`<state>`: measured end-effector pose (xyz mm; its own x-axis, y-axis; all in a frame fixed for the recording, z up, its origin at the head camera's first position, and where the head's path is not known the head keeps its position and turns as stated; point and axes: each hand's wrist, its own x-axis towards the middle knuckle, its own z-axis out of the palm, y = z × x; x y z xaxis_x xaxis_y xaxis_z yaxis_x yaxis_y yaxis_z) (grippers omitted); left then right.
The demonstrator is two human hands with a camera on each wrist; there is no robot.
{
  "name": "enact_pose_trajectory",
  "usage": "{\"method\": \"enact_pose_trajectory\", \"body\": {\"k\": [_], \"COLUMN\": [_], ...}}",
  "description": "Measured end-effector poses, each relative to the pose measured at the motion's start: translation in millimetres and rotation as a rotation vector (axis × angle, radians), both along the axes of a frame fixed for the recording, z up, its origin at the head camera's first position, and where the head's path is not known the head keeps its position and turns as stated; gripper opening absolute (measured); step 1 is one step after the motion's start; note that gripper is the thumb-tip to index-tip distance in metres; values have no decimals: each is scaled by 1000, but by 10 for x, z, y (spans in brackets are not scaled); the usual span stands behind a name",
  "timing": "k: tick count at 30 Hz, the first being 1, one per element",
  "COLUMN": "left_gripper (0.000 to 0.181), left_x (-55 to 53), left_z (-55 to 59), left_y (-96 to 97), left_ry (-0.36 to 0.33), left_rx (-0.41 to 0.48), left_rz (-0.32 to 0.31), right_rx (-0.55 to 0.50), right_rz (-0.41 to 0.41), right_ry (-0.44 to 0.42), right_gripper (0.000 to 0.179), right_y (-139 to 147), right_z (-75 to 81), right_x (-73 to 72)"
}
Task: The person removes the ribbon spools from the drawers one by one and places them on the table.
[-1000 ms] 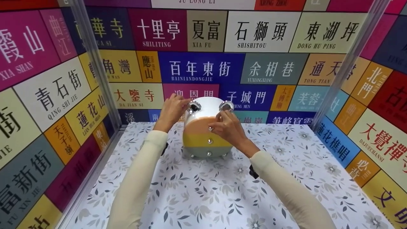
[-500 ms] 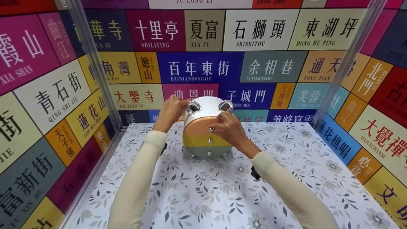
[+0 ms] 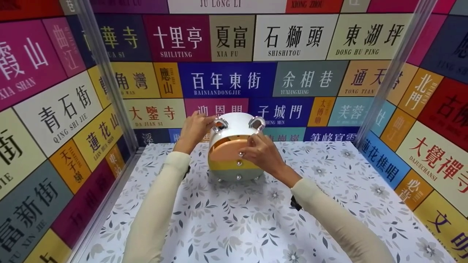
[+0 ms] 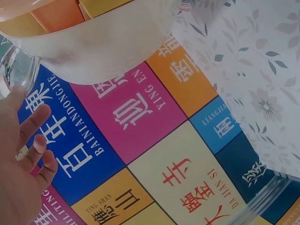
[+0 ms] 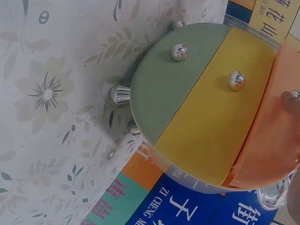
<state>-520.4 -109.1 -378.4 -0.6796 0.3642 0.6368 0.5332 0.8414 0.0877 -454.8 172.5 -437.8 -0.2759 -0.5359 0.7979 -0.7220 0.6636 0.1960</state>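
**At the opening, apparently, of the orange top drawer (image 3: 225, 150) of a white, silver-eared cabinet (image 3: 238, 122)**

Pinching the drawer's silver knob (image 3: 241, 154) with the right hand (image 3: 267, 151), thumb and fingertips clamped on it. Partly out already, judging by the gap above the orange front; proud of the closed yellow drawer (image 5: 215, 122) and grey-green drawer (image 5: 171, 79) below. Reaching to the left ear (image 3: 225, 123) with the left hand (image 3: 193, 128), one fingertip seemingly at its rim, other fingers loosely bent; impossible to tell whether pinching or merely touching. Probably bracing the cabinet against the pull.

Next, likely calling for a level, steady pull toward the near side, without dragging the cabinet along.

Upright on the floral tablecloth (image 3: 234, 223), before the far sign-covered wall (image 3: 226, 82) and between both hands; to the left of the right hand, to the right of the left.
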Motion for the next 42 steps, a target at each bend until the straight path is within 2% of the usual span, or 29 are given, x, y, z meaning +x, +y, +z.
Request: {"method": "enact_pose_trajectory", "body": {"k": [7,20,26,33,39,42], "left_gripper": [28,22,18,21,20,21], "left_x": [-3,-11,-3,1,-23,-20], "left_z": [-22,-16,-5,-7,0,8], "left_y": [-18,-32,-27,-19,7,16], "left_ry": [0,12,37,31,51,40], "left_rx": [-12,-18,-16,-28,-19,-10], "left_rz": [17,3,-12,-1,-1,5], "right_rx": [-3,-8,-12,6,5,-1], "right_rz": [11,45,57,90,118,130], "right_ry": [34,118,130,154,145,150], "right_gripper": [14,10,14,20,21,20], "right_y": [-11,28,33,27,20,10], "right_z": [-25,-83,-94,-115,-123,-123], "right_x": [129,308,428,565,604,606]}}
